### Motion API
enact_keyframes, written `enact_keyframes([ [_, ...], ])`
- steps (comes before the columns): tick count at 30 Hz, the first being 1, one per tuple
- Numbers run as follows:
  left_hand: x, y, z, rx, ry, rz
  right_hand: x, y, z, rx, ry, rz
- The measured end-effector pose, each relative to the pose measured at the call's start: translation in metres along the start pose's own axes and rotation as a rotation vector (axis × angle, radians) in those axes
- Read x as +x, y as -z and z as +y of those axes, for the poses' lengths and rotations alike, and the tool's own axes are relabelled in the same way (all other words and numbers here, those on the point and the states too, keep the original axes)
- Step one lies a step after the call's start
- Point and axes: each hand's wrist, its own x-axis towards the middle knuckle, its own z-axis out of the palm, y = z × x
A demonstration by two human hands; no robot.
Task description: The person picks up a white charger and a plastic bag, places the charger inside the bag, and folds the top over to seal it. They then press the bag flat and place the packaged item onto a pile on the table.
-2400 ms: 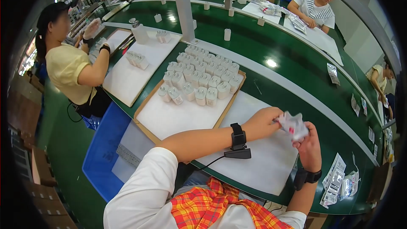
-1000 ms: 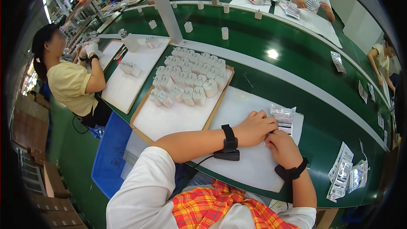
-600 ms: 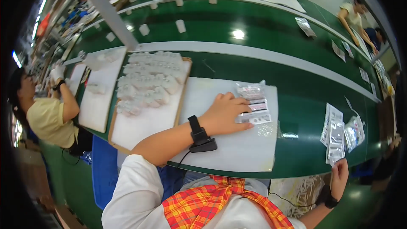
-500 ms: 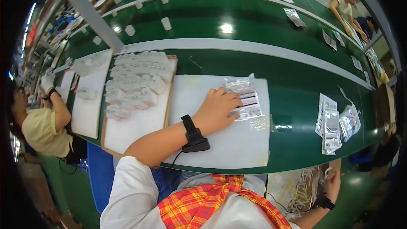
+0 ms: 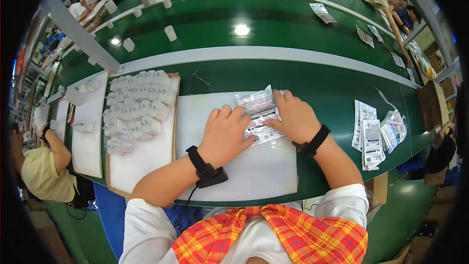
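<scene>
The clear printed pouch (image 5: 259, 118) lies on the white mat (image 5: 234, 171), between the fingers of the left hand (image 5: 223, 134) and right hand (image 5: 299, 121), both spread, unclenched, touching its edges. White plug adapters (image 5: 139, 110) sit left of the left fingers; flat printed packets (image 5: 370, 139) lie beyond the right.

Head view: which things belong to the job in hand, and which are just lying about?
Apparently in use:
plastic packet, between left hand and right hand;
white mat beneath.

Untouched, perhaps just lying about:
white plug adapters, left;
packet pile, right.
</scene>
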Motion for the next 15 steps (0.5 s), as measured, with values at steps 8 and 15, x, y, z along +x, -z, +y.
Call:
enact_keyframes([
  [8,-0.002,-0.001,-0.014,-0.024,0.049,-0.072,0.045,0.008,-0.005,0.164,0.475,0.212],
  [15,0.003,-0.005,-0.019,-0.070,0.083,-0.086,0.103,0.037,0.050,-0.022,0.193,0.825],
])
